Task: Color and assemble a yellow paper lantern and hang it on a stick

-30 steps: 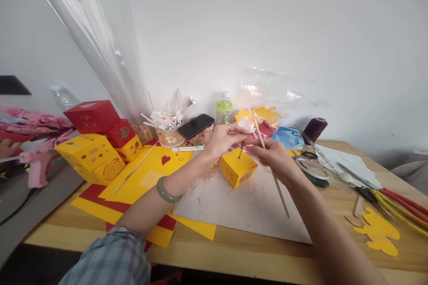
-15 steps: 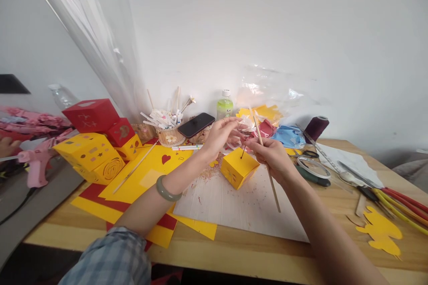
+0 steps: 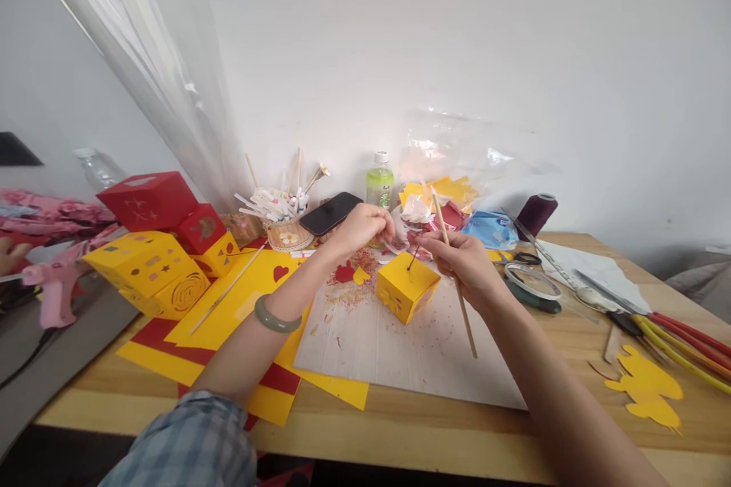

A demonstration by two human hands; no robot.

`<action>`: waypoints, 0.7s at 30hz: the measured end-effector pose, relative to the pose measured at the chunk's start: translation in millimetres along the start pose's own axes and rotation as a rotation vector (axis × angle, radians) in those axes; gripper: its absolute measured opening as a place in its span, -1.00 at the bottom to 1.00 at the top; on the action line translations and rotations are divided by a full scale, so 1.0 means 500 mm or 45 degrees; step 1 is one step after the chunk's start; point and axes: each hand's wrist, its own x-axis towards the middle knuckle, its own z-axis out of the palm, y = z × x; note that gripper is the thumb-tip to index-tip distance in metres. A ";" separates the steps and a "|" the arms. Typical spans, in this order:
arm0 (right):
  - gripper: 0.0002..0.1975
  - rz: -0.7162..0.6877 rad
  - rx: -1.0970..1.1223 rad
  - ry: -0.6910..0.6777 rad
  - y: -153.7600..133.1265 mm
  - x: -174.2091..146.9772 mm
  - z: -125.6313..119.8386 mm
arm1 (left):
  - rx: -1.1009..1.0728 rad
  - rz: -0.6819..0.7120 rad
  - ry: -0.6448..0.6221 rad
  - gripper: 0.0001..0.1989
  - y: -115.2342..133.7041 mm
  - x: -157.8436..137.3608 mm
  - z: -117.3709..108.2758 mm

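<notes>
My right hand (image 3: pixel 464 265) is closed on a thin wooden stick (image 3: pixel 464 319), which slants down toward me. A dark cord (image 3: pixel 414 255) runs from the fingertips of that hand to the top of a yellow paper box (image 3: pixel 403 293) with cut-out shapes in its side. The box rests on a white board (image 3: pixel 365 350). My left hand (image 3: pixel 368 228), a green bangle on its wrist, hovers left of the box with its fingers curled together. What those fingers hold, if anything, cannot be made out.
Red boxes (image 3: pixel 149 202) and yellow boxes (image 3: pixel 137 262) are stacked at left beside a pink glue gun (image 3: pixel 57 293). A phone (image 3: pixel 331 213) and a green-drink bottle (image 3: pixel 380 179) stand behind. Scissors (image 3: pixel 525 259), tape (image 3: pixel 534 281) and a thread cone (image 3: pixel 537 214) lie at right.
My left hand has drawn back leftward from the right hand, and its fingers have curled in. Red and yellow paper pieces behind it now show. My right hand still grips the stick.
</notes>
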 end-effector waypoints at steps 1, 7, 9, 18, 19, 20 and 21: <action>-0.77 -0.002 0.001 0.000 0.000 0.000 0.000 | 0.087 -0.004 -0.100 -0.79 0.003 -0.002 -0.003; -0.76 -0.012 -0.004 -0.017 0.002 -0.001 -0.005 | 0.434 0.050 -0.341 -0.73 -0.016 -0.005 -0.002; -0.76 -0.018 -0.003 -0.028 0.003 0.000 -0.007 | 0.454 0.072 -0.438 -0.77 -0.025 -0.002 0.004; -0.78 -0.044 -0.008 -0.064 0.002 0.002 -0.009 | 0.097 0.140 -0.451 -0.91 -0.035 0.000 0.042; -0.77 -0.044 -0.006 -0.066 0.002 0.002 -0.009 | 0.040 0.122 -0.418 -0.91 -0.035 0.000 0.045; -0.77 -0.046 -0.001 -0.067 0.002 0.002 -0.010 | -0.015 0.100 -0.385 -0.90 -0.036 0.000 0.048; -0.76 -0.048 0.005 -0.065 0.002 0.002 -0.010 | -0.066 0.075 -0.354 -0.89 -0.038 -0.001 0.049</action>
